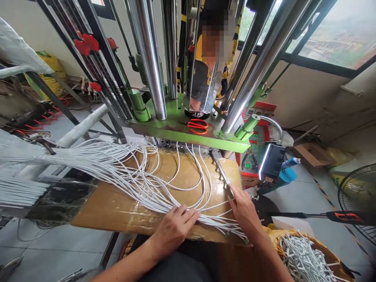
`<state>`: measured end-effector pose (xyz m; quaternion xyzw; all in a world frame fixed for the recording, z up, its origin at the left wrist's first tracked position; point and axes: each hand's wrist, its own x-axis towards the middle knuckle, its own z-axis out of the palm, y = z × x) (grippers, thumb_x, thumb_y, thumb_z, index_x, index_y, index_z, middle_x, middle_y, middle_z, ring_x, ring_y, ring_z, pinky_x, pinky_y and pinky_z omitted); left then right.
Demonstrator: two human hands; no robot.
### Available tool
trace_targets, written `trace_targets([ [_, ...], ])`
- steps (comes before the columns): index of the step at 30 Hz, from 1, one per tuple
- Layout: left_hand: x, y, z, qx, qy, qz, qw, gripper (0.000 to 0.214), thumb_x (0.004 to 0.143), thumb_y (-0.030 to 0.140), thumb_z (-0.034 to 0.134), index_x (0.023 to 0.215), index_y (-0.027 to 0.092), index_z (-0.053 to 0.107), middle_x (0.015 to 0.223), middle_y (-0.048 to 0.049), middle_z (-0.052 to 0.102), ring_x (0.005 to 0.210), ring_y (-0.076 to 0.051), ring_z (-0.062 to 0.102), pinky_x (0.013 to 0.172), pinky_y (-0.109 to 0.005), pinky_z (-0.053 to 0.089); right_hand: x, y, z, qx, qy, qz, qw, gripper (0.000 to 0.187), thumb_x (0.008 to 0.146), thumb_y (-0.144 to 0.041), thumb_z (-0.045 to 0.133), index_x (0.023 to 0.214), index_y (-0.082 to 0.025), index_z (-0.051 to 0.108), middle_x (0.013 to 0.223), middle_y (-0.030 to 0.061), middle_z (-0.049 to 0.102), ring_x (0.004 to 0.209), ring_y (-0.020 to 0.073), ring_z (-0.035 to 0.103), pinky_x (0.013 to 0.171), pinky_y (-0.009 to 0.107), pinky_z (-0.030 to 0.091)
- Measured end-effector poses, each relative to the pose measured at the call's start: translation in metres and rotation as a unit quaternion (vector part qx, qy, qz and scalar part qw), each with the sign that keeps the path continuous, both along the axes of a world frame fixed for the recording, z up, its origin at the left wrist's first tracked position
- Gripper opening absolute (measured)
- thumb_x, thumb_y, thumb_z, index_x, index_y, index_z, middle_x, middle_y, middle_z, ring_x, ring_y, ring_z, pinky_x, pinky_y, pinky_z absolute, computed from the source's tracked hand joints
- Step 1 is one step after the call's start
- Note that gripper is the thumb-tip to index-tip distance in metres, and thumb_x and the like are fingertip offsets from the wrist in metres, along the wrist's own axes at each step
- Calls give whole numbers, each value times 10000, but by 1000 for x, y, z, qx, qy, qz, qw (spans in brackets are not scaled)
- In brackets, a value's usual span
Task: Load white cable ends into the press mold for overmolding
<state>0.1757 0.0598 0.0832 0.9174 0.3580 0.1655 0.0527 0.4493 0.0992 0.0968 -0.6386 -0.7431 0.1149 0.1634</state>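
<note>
My left hand (174, 225) lies on a fanned bundle of white cables (123, 172) that cross a cardboard-covered work board (111, 207); its fingers press down on the cable ends. My right hand (245, 213) grips a thin metal rod-like tool (221, 174) that reaches up to the mould block (182, 145) under the green press platen (188, 131). Several cable ends loop up into that mould block.
Chrome press columns (149, 58) rise from the platen, and red-handled scissors (197, 126) lie on it. Another person stands behind the machine. A lit work lamp (270, 160) hangs at the right, a bin of white cable pieces (305, 258) sits bottom right, and a fan (358, 199) stands at the far right.
</note>
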Motion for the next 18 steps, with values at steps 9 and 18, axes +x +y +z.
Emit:
trace_targets([
  [9,4,36,41,-309,-123,38,942,139,859,165,541,819,188,673,787,-11,640,790,-162,551,711,-267,376,4,22,7,-7,79,74,994,504,824,-109,409,1308,-173,534,1252,84,626,1119,242,556,976,428,477],
  [18,3,83,68,-577,-185,59,793,364,889,432,468,779,130,638,674,19,537,625,-120,451,581,-230,309,-23,33,57,-145,233,105,956,345,936,-381,462,1207,-243,624,1167,45,675,1071,188,615,937,329,492],
])
